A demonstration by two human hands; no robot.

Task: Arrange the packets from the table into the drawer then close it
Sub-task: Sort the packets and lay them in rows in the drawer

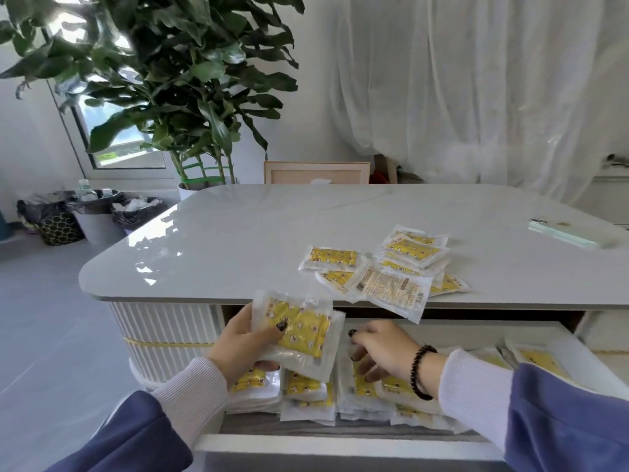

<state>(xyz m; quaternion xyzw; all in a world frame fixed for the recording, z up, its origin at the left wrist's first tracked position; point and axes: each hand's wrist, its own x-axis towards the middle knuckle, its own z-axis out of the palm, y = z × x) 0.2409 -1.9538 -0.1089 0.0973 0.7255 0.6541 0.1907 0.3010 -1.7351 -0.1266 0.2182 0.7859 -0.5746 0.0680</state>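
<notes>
The left hand (243,342) grips a small stack of crinkly clear-plastic packets with yellow printed inserts (299,330) above the open white drawer (340,446). At its 3 o'clock, the right hand (384,349), fingers loosely spread, touches packets in the drawer (308,391). More loose packets (384,267) lie at 12 o'clock on the glossy white rounded tabletop (238,240).

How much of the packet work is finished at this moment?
Partly done: many packets already lie in the open drawer. In hand: the left hand holds a small stack over the drawer, while the right hand reaches among those inside. Left: a pile of packets on the table, then closing the drawer.
</notes>
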